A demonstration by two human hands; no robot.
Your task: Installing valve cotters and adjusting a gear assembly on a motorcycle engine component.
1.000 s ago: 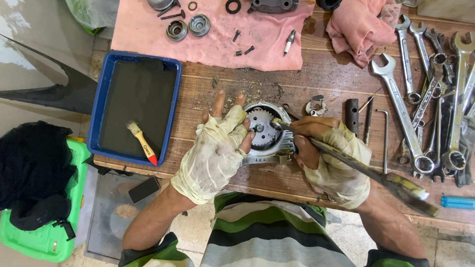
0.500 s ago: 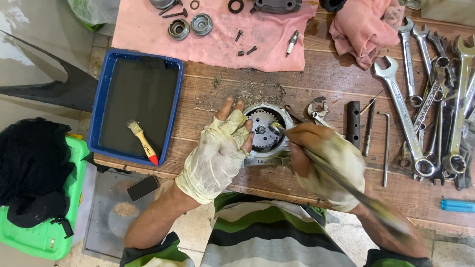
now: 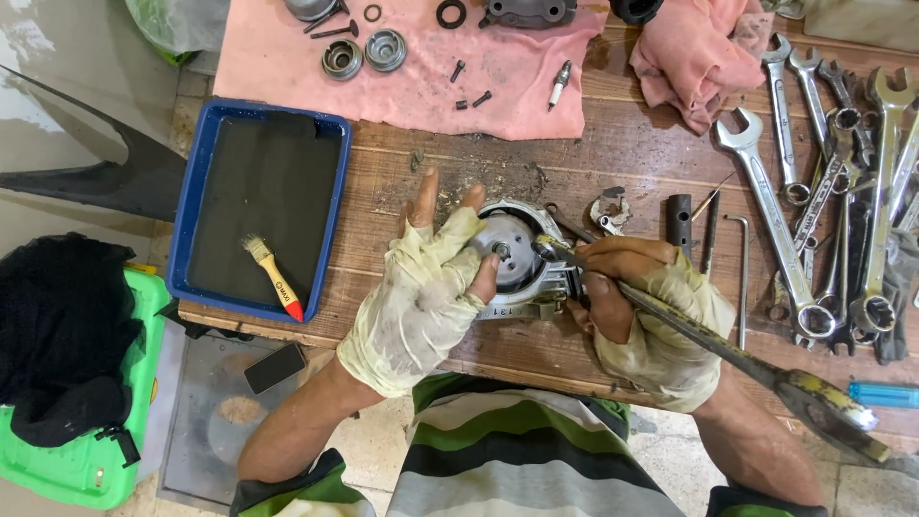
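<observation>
A: Metal, cast and machined: the round engine housing (image 3: pixel 517 263) sits on the wooden workbench (image 3: pixel 632 163), just right of the blue tray (image 3: pixel 196 191). It is judged heavy for its size, rigid, and likely greasy, so slippery.

B: Grip state?

A: The left hand (image 3: pixel 421 297), in a fingerless glove, is laid over the housing's left half; the thumb is pressed near the centre hub, the fingers are spread. The right hand (image 3: pixel 651 316) is closed around the shaft of a long screwdriver (image 3: pixel 708 340), whose tip is placed at the housing's upper right edge.

B: Where is it best held?

A: By the outer rim, pinned flat to the bench. The inner face is better left alone; small parts seem to be seated there.

B: What can't be made out?

A: The housing's left side and underside are covered by the glove. The exact tip contact is too small to be resolved. The screwdriver handle is blurred at the frame's lower right. Wrenches (image 3: pixel 795 191) are cut off at the right edge, and parts on the pink cloth (image 3: pixel 421 67) at the top.
</observation>
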